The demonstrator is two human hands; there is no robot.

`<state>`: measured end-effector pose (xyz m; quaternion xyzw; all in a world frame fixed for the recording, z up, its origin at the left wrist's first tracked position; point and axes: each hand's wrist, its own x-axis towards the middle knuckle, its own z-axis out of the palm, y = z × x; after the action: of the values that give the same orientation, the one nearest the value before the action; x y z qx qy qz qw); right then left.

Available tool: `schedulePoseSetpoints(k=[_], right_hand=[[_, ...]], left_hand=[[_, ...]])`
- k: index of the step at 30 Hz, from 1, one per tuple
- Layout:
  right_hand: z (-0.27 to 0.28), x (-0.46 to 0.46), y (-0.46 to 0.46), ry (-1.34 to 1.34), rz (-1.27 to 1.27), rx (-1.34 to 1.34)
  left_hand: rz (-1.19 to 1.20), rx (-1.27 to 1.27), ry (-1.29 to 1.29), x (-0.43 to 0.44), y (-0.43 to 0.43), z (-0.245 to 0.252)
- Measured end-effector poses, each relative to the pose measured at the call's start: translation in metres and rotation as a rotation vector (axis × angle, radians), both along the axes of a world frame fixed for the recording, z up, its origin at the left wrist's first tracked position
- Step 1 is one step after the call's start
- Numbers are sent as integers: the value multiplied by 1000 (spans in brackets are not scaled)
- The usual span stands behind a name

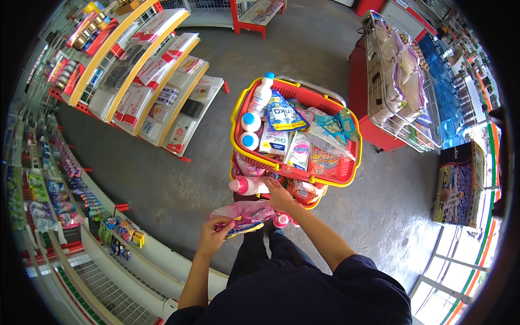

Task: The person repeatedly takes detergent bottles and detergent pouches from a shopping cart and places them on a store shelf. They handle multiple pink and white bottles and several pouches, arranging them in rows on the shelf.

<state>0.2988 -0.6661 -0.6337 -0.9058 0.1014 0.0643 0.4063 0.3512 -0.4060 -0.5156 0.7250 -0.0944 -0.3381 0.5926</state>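
My left hand (217,235) pinches the edge of a pink, see-through plastic pack (245,210). My right hand (280,197) is around the body of a white bottle with a pink cap (245,185), which lies tilted with its cap to the left. Just beyond both hands stands a red plastic basket with yellow rim and handles (298,172). White bottles with blue caps (249,141), a blue-and-yellow pouch (285,113), and several sachets and packs fill it. Beneath it shows a lower basket (321,199) holding an orange-red pack (305,191). Pink-capped bottles (281,219) are by my feet.
Tiered shelves of packaged goods (158,73) stand at the upper left. Along the left runs a long wall shelf (134,239). To the right are a wire rack with bagged goods (400,77), blue water bottles (440,81) and a printed carton (459,187).
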Motion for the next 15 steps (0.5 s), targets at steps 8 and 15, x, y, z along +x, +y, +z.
schedulePoseSetpoints(k=[8,15], right_hand=[[-21,25,16,-151,-62,-181],[16,-17,-14,-137,-150,157]], left_hand=[[-172,175,-302,12,21,-35],[-317,130,-258,21,5,-127]])
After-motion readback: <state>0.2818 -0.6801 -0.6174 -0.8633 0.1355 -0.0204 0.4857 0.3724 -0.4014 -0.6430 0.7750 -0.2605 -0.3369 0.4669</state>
